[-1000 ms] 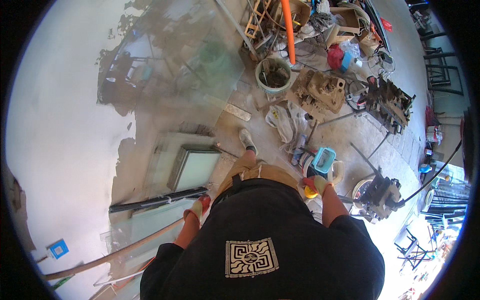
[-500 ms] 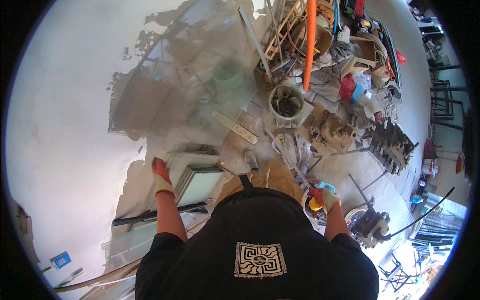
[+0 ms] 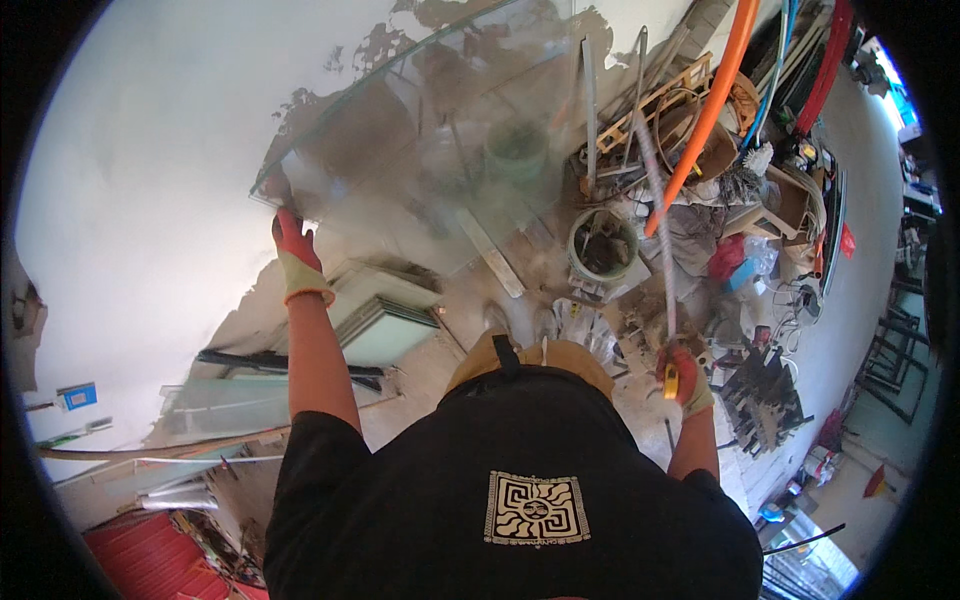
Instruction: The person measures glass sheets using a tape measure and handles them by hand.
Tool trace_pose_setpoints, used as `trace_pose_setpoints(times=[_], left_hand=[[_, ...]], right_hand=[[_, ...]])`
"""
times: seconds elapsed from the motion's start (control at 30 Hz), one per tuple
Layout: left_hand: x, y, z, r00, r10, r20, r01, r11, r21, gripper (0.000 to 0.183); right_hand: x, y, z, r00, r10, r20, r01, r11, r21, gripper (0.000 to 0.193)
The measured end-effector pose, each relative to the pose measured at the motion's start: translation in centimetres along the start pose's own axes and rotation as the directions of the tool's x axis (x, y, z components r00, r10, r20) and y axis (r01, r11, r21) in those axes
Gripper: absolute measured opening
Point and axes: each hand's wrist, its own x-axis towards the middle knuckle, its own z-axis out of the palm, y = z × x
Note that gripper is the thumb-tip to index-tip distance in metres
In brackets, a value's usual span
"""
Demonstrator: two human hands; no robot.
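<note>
Cluttered workshop floor lies below, beside a patchy white wall. From the right hand [image 3: 686, 378], closed around a yellow tape measure [image 3: 670, 381], the extended blade [image 3: 652, 190] runs up and away toward the leaning glass sheet [image 3: 440, 150]. The left hand [image 3: 293, 250], fingers flat, touches that sheet's lower left corner and is the nearer hand.

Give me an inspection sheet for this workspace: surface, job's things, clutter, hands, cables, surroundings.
Surface: dusty concrete floor.
Job's things: large glass sheet leaning on the wall; tape measure, its blade extended upward.
Clutter: bucket of debris, framed panes, scrap wood and tools.
Hands: left hand, gloved, at the sheet's corner; right hand, gloved, gripping the tape measure.
Cables: orange hose; loose cords at the right.
Surroundings: patchy white wall.
</note>
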Motion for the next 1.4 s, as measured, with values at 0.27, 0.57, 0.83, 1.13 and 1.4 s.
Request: trace_pose_setpoints(times=[0.27, 0.57, 0.83, 1.13, 1.4], left_hand=[[0.2, -0.2, 0.5, 1.0, -0.01, 0.006, 0.01, 0.999, 0.046, 0.095], [0.3, -0.3, 0.1, 0.995, 0.054, 0.083, -0.061, 0.995, 0.074, 0.082], [-0.6, -3.6, -1.5, 0.996, 0.065, 0.061, -0.068, 0.996, 0.056, 0.079], [-7.1, -5.5, 0.9, 0.975, 0.05, -0.215, -0.083, 0.986, -0.147, 0.034], [-14.2, -8.4, 0.0, 0.949, 0.127, -0.289, -0.166, 0.979, -0.115, 0.052]], right_hand=[[6.7, -10.0, 3.9, 0.918, -0.321, 0.231, 0.257, 0.928, 0.27, 0.043], [8.9, -14.7, 10.3, 0.889, -0.397, 0.228, 0.355, 0.912, 0.207, 0.055], [8.4, -24.1, 18.1, 0.819, -0.49, 0.298, 0.545, 0.827, -0.137, 0.054], [6.6, -40.9, 34.6, 0.764, -0.443, 0.469, 0.613, 0.269, -0.743, 0.038], [12.5, -51.7, 50.5, 0.85, 0.009, 0.527, 0.521, -0.173, -0.836, 0.017]])
